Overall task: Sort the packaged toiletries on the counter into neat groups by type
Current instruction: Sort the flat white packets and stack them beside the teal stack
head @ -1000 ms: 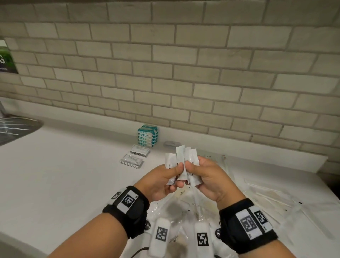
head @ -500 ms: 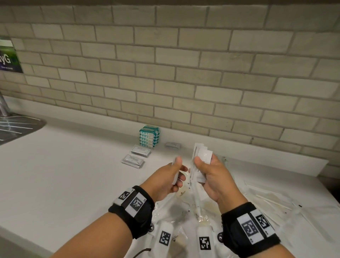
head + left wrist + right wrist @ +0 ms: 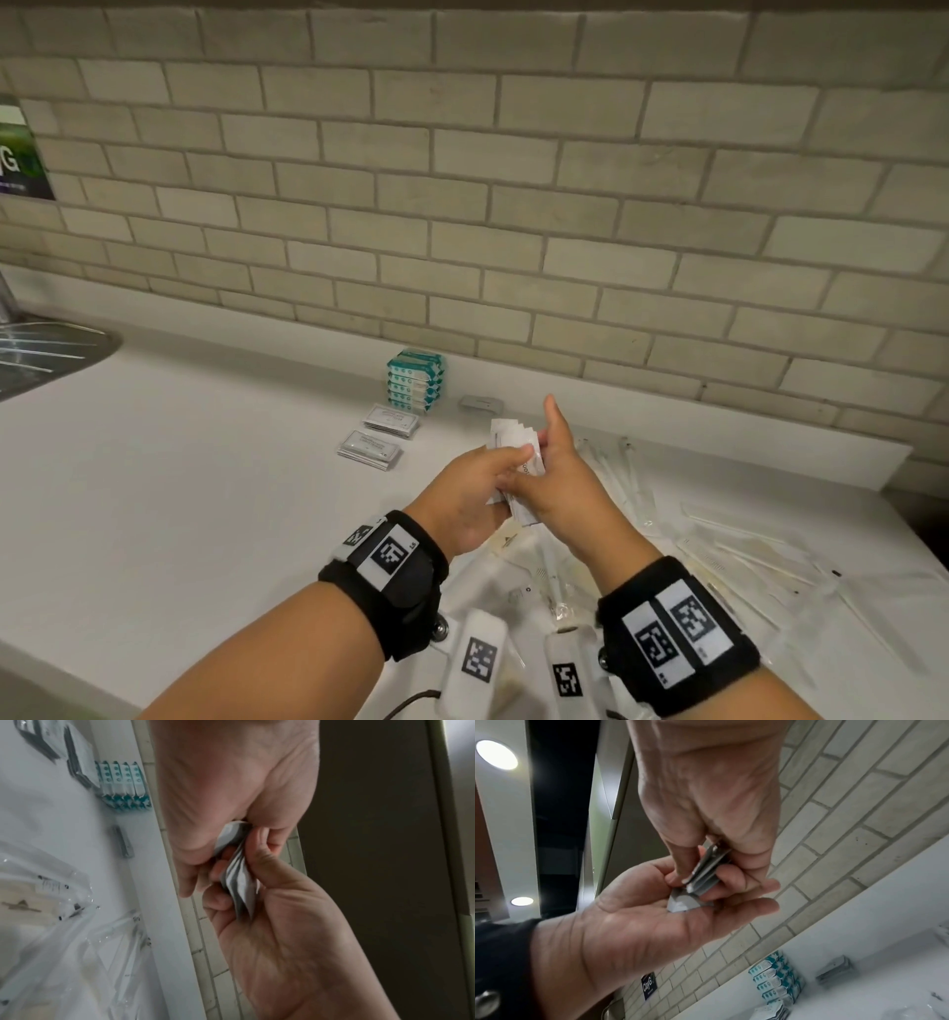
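I hold a small stack of white sachets (image 3: 515, 443) between both hands above the white counter (image 3: 179, 488). My left hand (image 3: 482, 480) pinches the stack from the left, thumb on top. On the other side my right hand (image 3: 552, 470) grips it, index finger pointing up. The left wrist view shows the sachets (image 3: 237, 880) edge-on between the left hand (image 3: 205, 870) above and the right hand (image 3: 259, 874) below. In the right wrist view the sachets (image 3: 703, 874) sit between the right hand (image 3: 693, 862) and the left hand (image 3: 706, 908).
Against the backsplash stands a stack of teal packets (image 3: 415, 384). In front of it are two piles of flat grey-white packets (image 3: 391, 420) (image 3: 368, 449), and a small grey packet (image 3: 480, 404) to the right. Clear-wrapped long items (image 3: 744, 560) cover the right side. A sink (image 3: 46, 354) lies far left.
The hands parted, the right keeping the stack and the left one sachet. They have come together again, lower, both holding the stack.
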Demonstrator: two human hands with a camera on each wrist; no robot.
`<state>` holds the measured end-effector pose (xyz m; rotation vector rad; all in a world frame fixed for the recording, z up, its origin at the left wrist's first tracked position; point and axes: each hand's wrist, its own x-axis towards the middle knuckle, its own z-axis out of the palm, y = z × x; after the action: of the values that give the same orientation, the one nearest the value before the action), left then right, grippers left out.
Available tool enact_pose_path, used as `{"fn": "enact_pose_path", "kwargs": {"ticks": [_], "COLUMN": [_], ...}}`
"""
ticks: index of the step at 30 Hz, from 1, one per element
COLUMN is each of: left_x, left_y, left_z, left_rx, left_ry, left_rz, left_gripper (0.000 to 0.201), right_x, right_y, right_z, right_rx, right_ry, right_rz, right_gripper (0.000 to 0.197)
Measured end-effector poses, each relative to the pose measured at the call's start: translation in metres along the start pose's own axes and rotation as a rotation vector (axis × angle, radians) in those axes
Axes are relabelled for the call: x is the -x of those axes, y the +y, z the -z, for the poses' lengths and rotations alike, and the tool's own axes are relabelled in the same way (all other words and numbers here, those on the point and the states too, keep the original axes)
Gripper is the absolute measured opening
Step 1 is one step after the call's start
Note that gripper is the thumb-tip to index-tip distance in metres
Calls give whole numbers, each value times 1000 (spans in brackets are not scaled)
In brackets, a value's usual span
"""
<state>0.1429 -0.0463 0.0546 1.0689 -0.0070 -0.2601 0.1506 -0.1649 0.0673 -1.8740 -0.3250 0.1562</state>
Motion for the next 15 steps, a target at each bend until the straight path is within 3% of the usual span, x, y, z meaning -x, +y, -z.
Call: {"fn": "enact_pose_path", "kwargs": {"ticks": [2,5,8,12,15], "left_x": [-1,-4,-8,-13,-6], "left_y": [0,3,4,2,9], "left_z": [1,6,8,9,5], "left_rx": [22,142,171,127,85], "left_ry": [28,96,147,277,137], "left_rz": [-25,-74,-61,-3,130], "left_gripper": [29,24,9,6,10], "right_x": [1,2,4,8,8], "right_y": [6,12,11,0,-8], "right_z": [2,7,-1,0,8], "right_rx": [-39,-120,20,319,567], "right_ry": [-15,25,34,83,-163], "right_rz": [-8,-50,-72,101,235], "right_gripper": [100,75,65,93,128]}}
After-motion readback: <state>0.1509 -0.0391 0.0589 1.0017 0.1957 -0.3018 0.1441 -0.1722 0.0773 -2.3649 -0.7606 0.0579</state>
